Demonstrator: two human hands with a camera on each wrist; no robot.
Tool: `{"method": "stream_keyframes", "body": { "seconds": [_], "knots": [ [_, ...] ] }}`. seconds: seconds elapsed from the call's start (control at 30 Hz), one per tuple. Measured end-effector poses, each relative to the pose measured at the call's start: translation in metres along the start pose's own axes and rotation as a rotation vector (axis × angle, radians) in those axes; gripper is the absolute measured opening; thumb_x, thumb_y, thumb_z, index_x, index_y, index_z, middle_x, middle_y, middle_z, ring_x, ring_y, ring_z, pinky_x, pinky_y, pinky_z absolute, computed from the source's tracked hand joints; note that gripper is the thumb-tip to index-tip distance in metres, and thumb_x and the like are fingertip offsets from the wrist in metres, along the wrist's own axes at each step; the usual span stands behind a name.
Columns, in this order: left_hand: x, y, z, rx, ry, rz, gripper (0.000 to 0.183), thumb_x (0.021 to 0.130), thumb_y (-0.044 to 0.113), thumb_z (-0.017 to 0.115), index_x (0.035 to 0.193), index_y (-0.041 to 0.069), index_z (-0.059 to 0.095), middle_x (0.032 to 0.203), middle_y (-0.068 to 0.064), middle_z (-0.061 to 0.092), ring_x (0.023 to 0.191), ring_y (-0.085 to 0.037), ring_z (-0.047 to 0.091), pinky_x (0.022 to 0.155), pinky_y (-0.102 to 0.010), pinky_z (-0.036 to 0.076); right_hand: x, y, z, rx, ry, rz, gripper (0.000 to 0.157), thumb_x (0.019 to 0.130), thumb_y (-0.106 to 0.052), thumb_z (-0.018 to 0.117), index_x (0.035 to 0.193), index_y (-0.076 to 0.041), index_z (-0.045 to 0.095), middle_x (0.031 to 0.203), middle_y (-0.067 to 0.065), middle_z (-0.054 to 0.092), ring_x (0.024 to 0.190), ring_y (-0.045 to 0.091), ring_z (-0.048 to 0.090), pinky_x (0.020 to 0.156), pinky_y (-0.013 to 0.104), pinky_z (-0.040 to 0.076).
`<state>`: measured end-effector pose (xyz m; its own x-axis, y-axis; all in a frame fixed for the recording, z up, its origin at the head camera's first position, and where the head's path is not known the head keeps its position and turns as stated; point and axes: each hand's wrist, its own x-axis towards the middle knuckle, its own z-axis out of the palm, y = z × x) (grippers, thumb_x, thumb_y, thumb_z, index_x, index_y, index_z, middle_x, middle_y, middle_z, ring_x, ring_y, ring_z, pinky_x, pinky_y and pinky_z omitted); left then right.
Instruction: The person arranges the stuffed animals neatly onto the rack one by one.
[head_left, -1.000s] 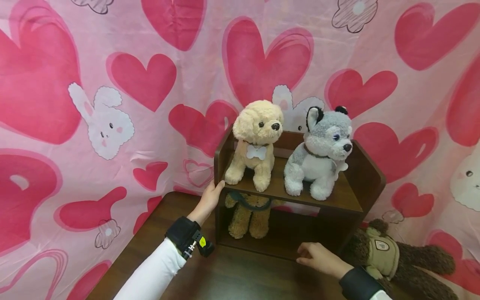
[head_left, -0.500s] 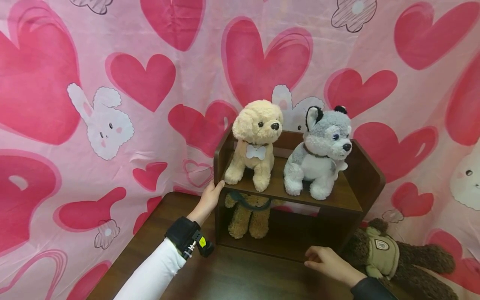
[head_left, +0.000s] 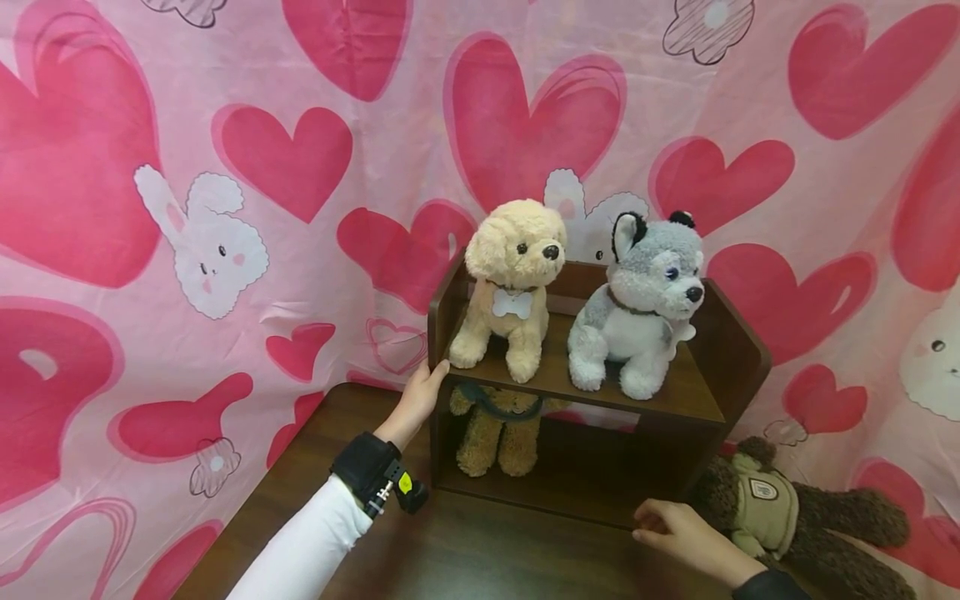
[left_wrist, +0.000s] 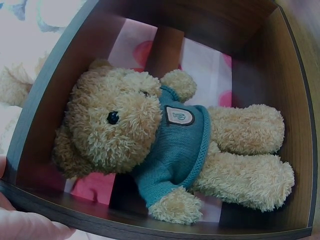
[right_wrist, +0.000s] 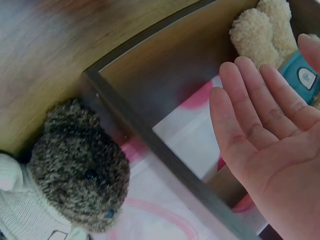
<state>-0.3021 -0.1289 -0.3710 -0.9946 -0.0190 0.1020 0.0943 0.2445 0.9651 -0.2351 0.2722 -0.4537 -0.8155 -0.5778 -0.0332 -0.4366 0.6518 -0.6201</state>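
Observation:
My left hand (head_left: 417, 402) holds the left side panel of a dark wooden shelf (head_left: 738, 350), its thumb at the front edge. In the lower compartment sits a light brown teddy bear (left_wrist: 112, 122) wearing a teal sweater; the upper board hides its head in the head view. My right hand (head_left: 681, 535) hovers low before the shelf's right front corner, fingers relaxed and nothing in them. On its right lies a dark brown teddy bear (head_left: 855, 521) in a beige top. The right wrist view shows the right palm (right_wrist: 280, 165) and loosely extended fingers.
A cream plush dog (head_left: 519, 250) with a bone-shaped tag and a grey-and-white plush husky (head_left: 652, 287) sit on the upper board. The shelf stands on a brown wooden table (head_left: 300, 475). Behind it hangs a pink heart-patterned cloth (head_left: 405, 158).
My right hand has moved rightward and slightly toward me along the shelf's front, nearer the dark brown teddy bear. My left hand, the shelf and the plush toys have stayed put.

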Motion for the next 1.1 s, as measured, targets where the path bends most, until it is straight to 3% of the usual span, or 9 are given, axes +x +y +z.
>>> {"method": "stream_keyframes", "body": {
  "seconds": [0.33,0.5,1.1],
  "knots": [
    [0.000,-0.001,0.000,0.015,0.002,0.003,0.061,0.099,0.026,0.036,0.142,-0.008,0.009,0.146,-0.028,0.014,0.134,-0.039,0.013,0.107,-0.051,0.015,-0.012,0.003,-0.010,-0.045,0.026,-0.032,0.022,0.087,-0.019,0.061,0.095,0.001,0.059,0.083,0.001,0.064,0.070,0.004,0.058,0.056,0.024,0.048],
    [-0.004,0.005,-0.001,0.013,-0.005,0.004,0.061,0.099,0.025,0.035,0.141,-0.011,0.009,0.145,-0.031,0.013,0.133,-0.041,0.013,0.107,-0.052,0.015,-0.019,0.006,-0.017,-0.046,0.011,-0.006,0.022,0.086,-0.019,0.061,0.095,0.001,0.060,0.082,0.001,0.063,0.069,0.003,0.057,0.056,0.024,0.047],
    [-0.002,0.001,0.000,-0.007,-0.003,0.009,0.058,0.099,0.025,0.036,0.142,-0.007,0.012,0.145,-0.027,0.018,0.133,-0.038,0.018,0.107,-0.051,0.017,-0.033,0.017,-0.039,-0.130,0.042,0.109,0.025,0.086,-0.022,0.061,0.095,0.001,0.060,0.080,0.000,0.062,0.066,0.001,0.055,0.055,0.024,0.046]
  ]
}}
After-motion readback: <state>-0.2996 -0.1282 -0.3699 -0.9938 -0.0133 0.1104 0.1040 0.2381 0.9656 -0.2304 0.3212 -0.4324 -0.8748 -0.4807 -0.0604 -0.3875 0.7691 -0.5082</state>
